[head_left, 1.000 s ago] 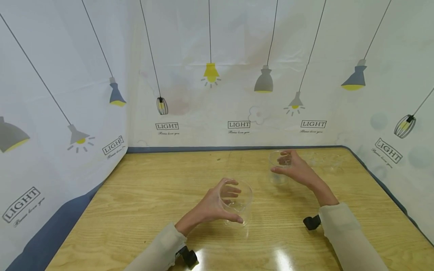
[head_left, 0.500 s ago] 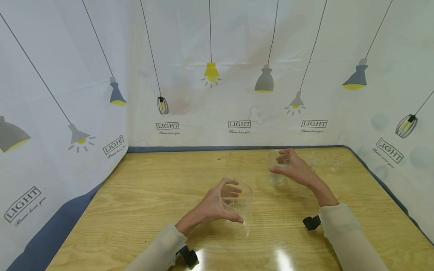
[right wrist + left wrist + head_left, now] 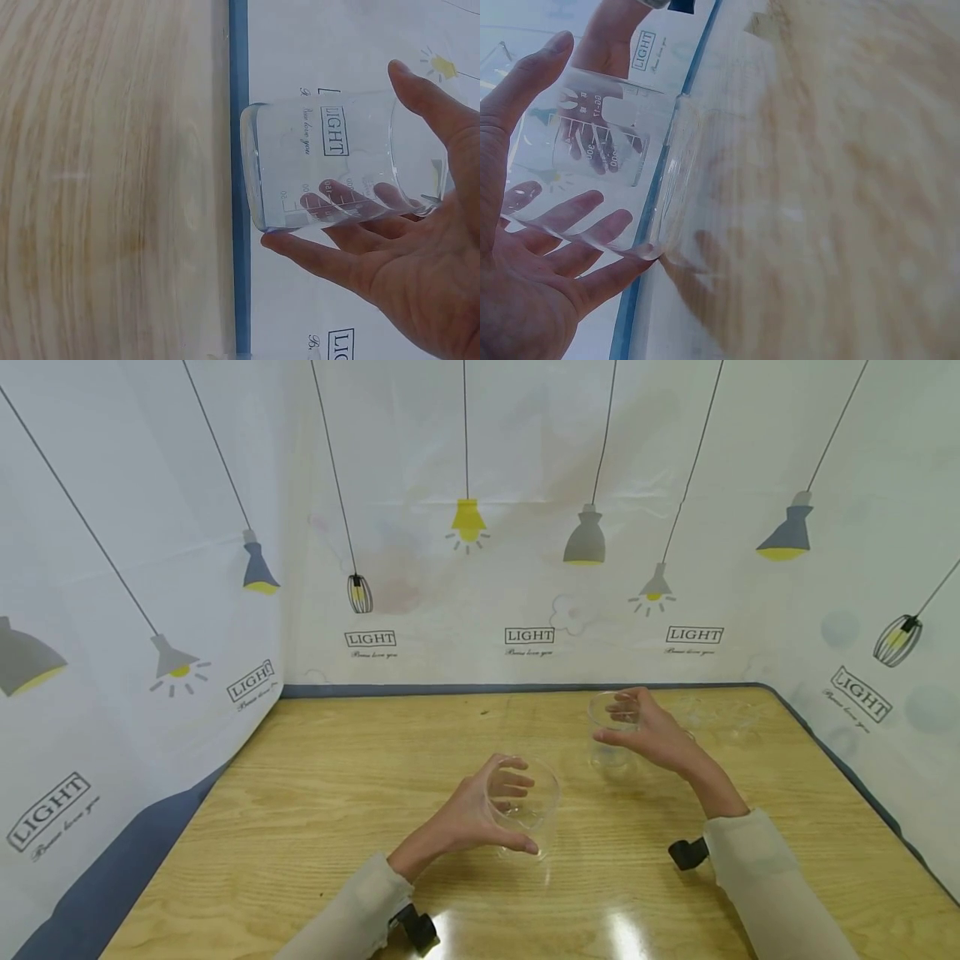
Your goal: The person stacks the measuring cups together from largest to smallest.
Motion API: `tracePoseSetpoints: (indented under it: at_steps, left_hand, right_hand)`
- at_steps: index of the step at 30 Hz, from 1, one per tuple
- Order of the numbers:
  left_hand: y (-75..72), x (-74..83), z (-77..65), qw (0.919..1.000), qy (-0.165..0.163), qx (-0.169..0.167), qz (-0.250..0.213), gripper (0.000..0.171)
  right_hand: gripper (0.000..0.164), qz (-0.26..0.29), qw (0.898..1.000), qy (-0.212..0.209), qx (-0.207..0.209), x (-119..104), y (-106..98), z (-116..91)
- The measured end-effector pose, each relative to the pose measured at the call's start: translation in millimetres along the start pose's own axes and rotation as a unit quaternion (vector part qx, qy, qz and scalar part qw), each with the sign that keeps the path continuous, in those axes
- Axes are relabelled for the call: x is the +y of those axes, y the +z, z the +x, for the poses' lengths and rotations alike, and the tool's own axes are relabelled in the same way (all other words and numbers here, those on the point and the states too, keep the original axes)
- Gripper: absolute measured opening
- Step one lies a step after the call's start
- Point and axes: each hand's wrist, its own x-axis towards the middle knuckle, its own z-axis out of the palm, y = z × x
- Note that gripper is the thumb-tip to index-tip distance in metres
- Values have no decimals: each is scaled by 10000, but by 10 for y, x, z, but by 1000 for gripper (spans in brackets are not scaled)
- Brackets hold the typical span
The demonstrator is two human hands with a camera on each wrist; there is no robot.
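Observation:
In the head view, my left hand (image 3: 474,812) holds a clear glass beaker (image 3: 546,814) near the middle of the wooden table, thumb on the near side and fingers behind. White graduation marks show on that beaker (image 3: 592,169) in the left wrist view. Farther back and to the right, my right hand (image 3: 654,732) holds a second, narrower-looking clear beaker (image 3: 609,755). Seen from the right wrist, this beaker (image 3: 292,165) also bears a printed scale, its base close to the table surface. Both beakers are upright, and nothing can be made out inside them.
Several more pieces of clear glassware (image 3: 723,718) stand faintly visible at the table's back right corner. A white curtain (image 3: 420,527) printed with lamps surrounds the table (image 3: 337,827) at the back and sides. Glare spots lie on the front of the tabletop.
My right hand has shifted slightly to the left together with its beaker. My left hand and its beaker have stayed in place.

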Motion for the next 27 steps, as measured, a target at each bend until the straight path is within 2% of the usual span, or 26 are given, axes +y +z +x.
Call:
tracePoseSetpoints:
  at_steps: [9,27]
  left_hand:
    - [1,-14,1,10000,0,-13,32,108]
    - [2,-2,2,10000,46,-34,39,106]
  right_hand:
    - [92,-31,9999,-107,129,-47,13,6]
    - [94,-124,9997,-186,109,-160,19,-24]
